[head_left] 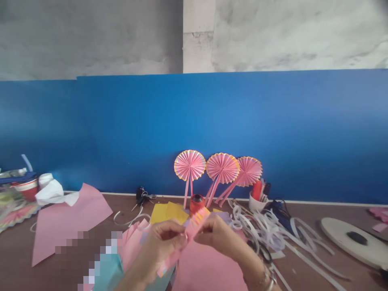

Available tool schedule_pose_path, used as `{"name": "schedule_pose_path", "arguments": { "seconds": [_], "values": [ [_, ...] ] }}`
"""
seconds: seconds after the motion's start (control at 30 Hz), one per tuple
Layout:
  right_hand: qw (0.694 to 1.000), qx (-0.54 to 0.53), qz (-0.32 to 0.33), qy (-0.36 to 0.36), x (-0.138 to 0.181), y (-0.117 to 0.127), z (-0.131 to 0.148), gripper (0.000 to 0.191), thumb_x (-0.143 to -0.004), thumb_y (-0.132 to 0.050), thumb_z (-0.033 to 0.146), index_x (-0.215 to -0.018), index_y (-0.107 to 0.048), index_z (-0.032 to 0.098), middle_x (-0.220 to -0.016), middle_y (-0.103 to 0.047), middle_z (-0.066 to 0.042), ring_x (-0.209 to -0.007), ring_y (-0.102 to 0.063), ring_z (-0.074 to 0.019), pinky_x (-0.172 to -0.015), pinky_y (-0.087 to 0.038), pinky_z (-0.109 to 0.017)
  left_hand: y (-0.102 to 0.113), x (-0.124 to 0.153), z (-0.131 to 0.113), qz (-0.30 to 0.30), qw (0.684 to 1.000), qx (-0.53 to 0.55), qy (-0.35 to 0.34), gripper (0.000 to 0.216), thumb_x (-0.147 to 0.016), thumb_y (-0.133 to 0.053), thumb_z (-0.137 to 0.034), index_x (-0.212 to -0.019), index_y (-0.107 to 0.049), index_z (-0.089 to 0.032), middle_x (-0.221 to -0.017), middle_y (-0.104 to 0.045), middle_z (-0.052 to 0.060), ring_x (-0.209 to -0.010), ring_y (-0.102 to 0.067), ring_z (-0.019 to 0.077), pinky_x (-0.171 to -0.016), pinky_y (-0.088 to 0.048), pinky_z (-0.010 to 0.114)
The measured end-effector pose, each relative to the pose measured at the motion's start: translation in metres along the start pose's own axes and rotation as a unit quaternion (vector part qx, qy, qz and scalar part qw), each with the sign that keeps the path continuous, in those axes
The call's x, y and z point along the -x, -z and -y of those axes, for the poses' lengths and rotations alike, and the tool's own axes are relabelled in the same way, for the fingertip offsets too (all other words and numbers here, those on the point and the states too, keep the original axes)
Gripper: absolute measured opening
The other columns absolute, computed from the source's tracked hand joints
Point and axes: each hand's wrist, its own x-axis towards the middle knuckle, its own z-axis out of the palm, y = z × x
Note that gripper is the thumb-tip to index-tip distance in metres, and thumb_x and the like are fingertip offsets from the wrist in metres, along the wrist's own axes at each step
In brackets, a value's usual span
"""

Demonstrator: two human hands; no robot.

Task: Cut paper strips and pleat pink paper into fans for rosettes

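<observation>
Both my hands meet low in the middle of the view over a pink pleated paper strip (pixel 195 224) with a yellow edge. My left hand (pixel 160 242) pinches its lower part, fingers closed. My right hand (pixel 220 236) grips its upper end, fingers closed too. Under them lies a pink paper sheet (pixel 209 268). Three finished round pink paper fans (pixel 190 165) on stick handles lean against the blue wall behind.
A large pink sheet (pixel 69 220) lies at left beside a white cloth (pixel 51 193) and tubs. Yellow sheets (pixel 169 212), a red tape roll (pixel 197 202), scissors (pixel 142 196), a white cup of tools (pixel 257 198), curled white paper strips (pixel 273 230) and a round white disc (pixel 354 242) cover the brown table.
</observation>
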Motion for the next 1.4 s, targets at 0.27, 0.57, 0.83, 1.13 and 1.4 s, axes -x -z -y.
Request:
{"name": "schedule_pose_path", "arguments": {
  "seconds": [0.27,0.57,0.83,1.13,1.4],
  "values": [
    [0.990,0.135,-0.031,-0.009,0.015,0.001,0.015,0.020,-0.068,-0.051,0.014,-0.050,-0.060,0.018,-0.049,-0.034,0.004,-0.049,-0.025,-0.0085,-0.045,-0.017,-0.024,0.009,-0.017,0.013,-0.191,0.981,-0.033,0.004,0.027,-0.056,-0.078,-0.036,-0.073,-0.070,-0.017,-0.071,-0.068,0.003,-0.072,-0.060,0.0185,-0.067,-0.046,0.026],
    [0.976,0.203,-0.075,-0.001,0.018,-0.003,0.024,0.020,-0.076,-0.050,0.019,-0.079,-0.070,0.019,-0.051,-0.031,0.006,-0.050,-0.026,-0.0094,-0.047,-0.019,-0.022,0.004,-0.014,0.014,-0.157,0.983,0.051,0.078,0.030,-0.054,-0.080,-0.038,-0.064,-0.061,-0.018,-0.052,-0.056,-0.006,-0.046,-0.050,0.0100,-0.046,-0.040,0.021],
    [0.964,0.213,-0.147,0.057,0.012,-0.023,0.022,0.019,-0.081,-0.051,0.025,-0.090,-0.067,0.023,-0.048,-0.038,0.007,-0.045,-0.037,-0.0095,-0.048,-0.024,-0.020,-0.009,-0.010,0.013,-0.126,0.971,0.159,0.124,0.038,-0.048,-0.086,-0.039,-0.062,-0.059,-0.016,-0.054,-0.057,-0.005,-0.048,-0.052,0.0080,-0.049,-0.043,0.019],
    [0.917,0.301,-0.217,0.149,0.008,-0.034,0.011,0.018,-0.085,-0.047,0.021,-0.074,-0.061,0.020,-0.055,-0.056,0.003,-0.047,-0.046,-0.0097,-0.049,-0.024,-0.021,-0.010,-0.009,0.018,-0.109,0.974,0.171,0.103,0.036,-0.049,-0.087,-0.034,-0.074,-0.070,-0.015,-0.069,-0.068,0.002,-0.069,-0.064,0.0154,-0.065,-0.049,0.023],
    [0.918,0.311,-0.195,0.146,0.008,-0.032,0.012,0.016,-0.083,-0.047,0.020,-0.071,-0.057,0.020,-0.052,-0.051,0.005,-0.045,-0.041,-0.0085,-0.048,-0.022,-0.020,-0.009,-0.010,0.020,-0.118,0.969,0.180,0.117,0.034,-0.046,-0.089,-0.032,-0.068,-0.071,-0.014,-0.066,-0.070,0.003,-0.063,-0.063,0.0134,-0.062,-0.048,0.022]
  ]
}}
